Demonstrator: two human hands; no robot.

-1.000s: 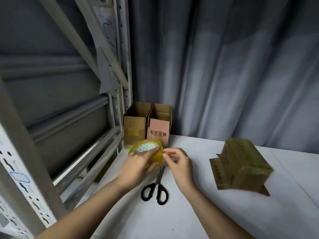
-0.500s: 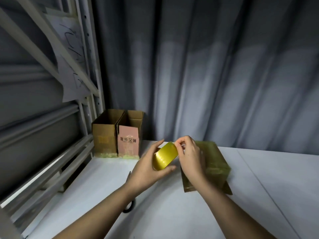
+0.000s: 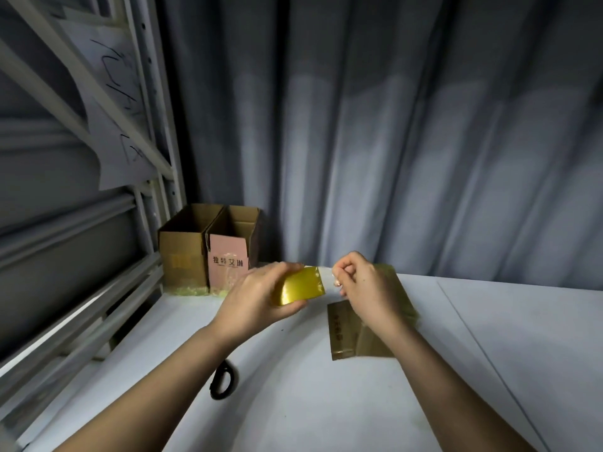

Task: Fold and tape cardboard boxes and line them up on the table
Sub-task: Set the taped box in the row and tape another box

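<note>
By the curtain two boxes [image 3: 208,252] stand lined up; my left hand [image 3: 257,301] grips the tape roll [image 3: 298,286], my right hand [image 3: 365,288] pinches its end, third box [image 3: 352,334] untaped.

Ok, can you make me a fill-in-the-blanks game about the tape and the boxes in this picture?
1. The left hand holds the roll of ____ tape.
2. The right hand pinches the loose end of the ____.
3. Two open boxes stand side by side in the table's far ____ corner.
4. The black scissors lie on the ____ table.

Missing words: yellow; tape; left; white
</note>
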